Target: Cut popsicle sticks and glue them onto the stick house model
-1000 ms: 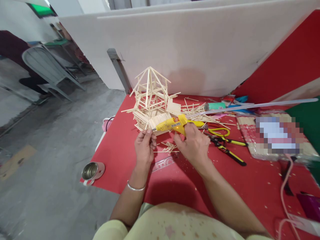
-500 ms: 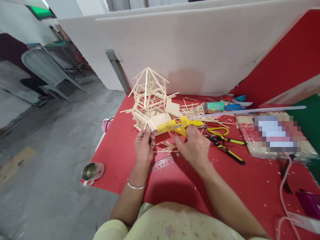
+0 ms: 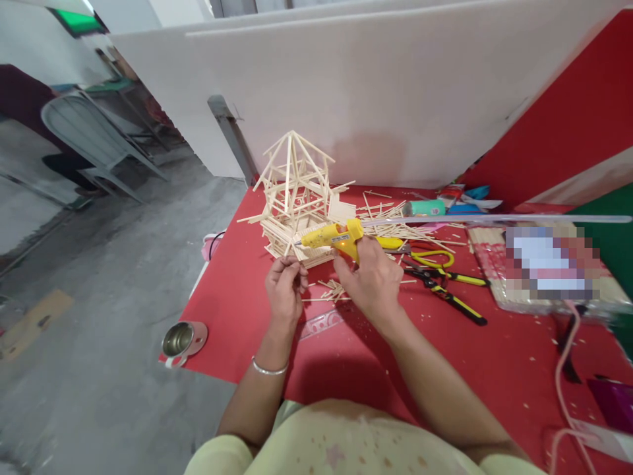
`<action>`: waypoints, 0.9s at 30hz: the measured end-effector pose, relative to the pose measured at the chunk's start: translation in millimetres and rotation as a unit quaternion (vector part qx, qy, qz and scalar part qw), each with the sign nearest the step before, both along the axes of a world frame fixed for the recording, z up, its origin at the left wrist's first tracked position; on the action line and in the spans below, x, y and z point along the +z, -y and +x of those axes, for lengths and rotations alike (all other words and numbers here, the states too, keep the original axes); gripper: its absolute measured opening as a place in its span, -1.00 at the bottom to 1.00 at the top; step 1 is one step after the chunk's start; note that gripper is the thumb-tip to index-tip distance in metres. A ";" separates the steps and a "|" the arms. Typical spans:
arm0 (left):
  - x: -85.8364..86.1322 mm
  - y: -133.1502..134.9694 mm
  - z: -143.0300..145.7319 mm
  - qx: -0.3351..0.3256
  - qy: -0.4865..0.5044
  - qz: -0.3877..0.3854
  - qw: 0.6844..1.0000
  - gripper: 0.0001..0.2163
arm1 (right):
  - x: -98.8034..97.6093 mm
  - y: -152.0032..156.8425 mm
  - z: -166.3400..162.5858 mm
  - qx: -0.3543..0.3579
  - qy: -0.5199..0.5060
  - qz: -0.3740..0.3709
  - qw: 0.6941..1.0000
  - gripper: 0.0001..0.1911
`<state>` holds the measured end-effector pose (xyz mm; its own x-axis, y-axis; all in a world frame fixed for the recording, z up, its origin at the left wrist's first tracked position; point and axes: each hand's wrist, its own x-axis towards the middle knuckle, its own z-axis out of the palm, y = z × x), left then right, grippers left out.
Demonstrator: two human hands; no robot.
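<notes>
My right hand (image 3: pixel 373 280) is wrapped round the handle of a yellow hot glue gun (image 3: pixel 329 236), with a long clear glue stick (image 3: pixel 494 218) out of its back. The gun's nozzle points left, at the front of a small house-like frame of thin wooden sticks (image 3: pixel 291 181). Just below the nozzle, my left hand (image 3: pixel 285 288) is closed in a pinch near the frame's front edge; what its fingertips hold is too small to make out. Short cut sticks (image 3: pixel 333 290) lie between my hands, and a clear ruler (image 3: pixel 321 323) lies nearer to me.
Loose sticks (image 3: pixel 380 214) lie behind the gun. Cutting pliers (image 3: pixel 455 300), yellow-handled scissors (image 3: pixel 432 257) and a green tube (image 3: pixel 425 208) are at the right. A metal cup (image 3: pixel 184 342) stands at the table's left edge. A white board (image 3: pixel 395 86) rises behind.
The glue gun in my right hand has moved left and slightly up, its nozzle now over the frame's front edge. My left hand has stayed nearly still.
</notes>
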<state>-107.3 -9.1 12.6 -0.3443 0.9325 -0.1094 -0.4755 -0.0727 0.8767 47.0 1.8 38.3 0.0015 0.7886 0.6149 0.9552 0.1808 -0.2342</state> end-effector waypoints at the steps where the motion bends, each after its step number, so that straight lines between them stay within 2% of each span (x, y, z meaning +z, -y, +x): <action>1: -0.5 0.3 -0.1 0.000 -0.008 0.001 1.000 -0.84 | -0.1 -0.3 -0.6 0.001 0.000 0.001 1.000 -0.61; 19: -9.2 1.2 -1.5 0.031 -0.124 0.028 0.991 -0.84 | -4.9 -3.5 -1.7 0.005 0.005 0.029 1.000 -0.60; 27: -11.5 1.2 -2.4 0.038 -0.142 0.035 0.989 -0.83 | -7.3 -4.9 -2.4 0.001 0.002 0.029 1.000 -0.58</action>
